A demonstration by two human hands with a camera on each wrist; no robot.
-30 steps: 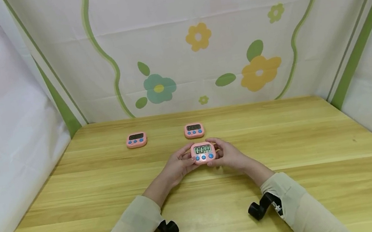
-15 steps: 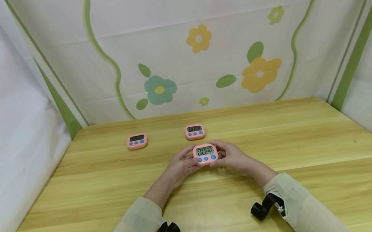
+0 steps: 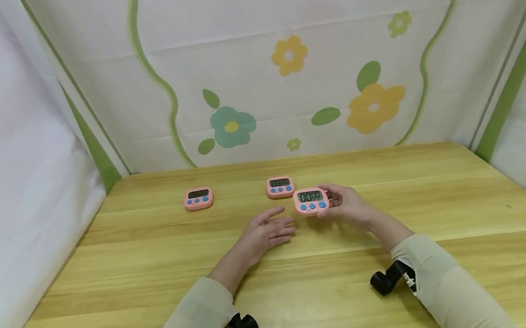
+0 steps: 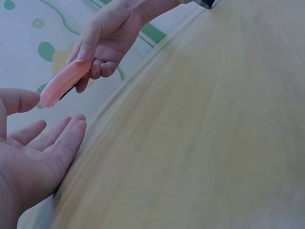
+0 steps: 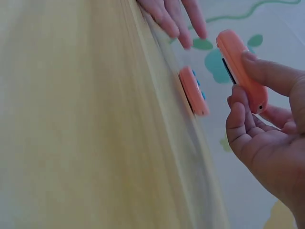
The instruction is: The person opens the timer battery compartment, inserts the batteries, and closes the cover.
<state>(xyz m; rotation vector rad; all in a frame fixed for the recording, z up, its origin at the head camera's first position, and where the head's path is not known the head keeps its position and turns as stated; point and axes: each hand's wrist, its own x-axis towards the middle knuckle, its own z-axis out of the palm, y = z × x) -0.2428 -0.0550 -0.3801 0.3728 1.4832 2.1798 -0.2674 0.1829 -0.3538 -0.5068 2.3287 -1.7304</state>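
A pink digital timer with three blue buttons and zeros on its display is pinched at its right end by my right hand. In the right wrist view the thumb lies on one face of this timer, with curled fingers behind it, and it is held up off the table. My left hand is to its left, fingers spread and holding nothing; the left wrist view shows a gap between that hand and the timer. Just behind the held one, a second pink timer lies on the table.
A third pink timer with a dark display lies farther left on the wooden table. Behind the table's back edge hangs a white cloth printed with flowers, and more cloth encloses both sides.
My left hand has let go of the timer and its fingers have straightened. My right hand has moved right and slightly away from me, carrying the timer.
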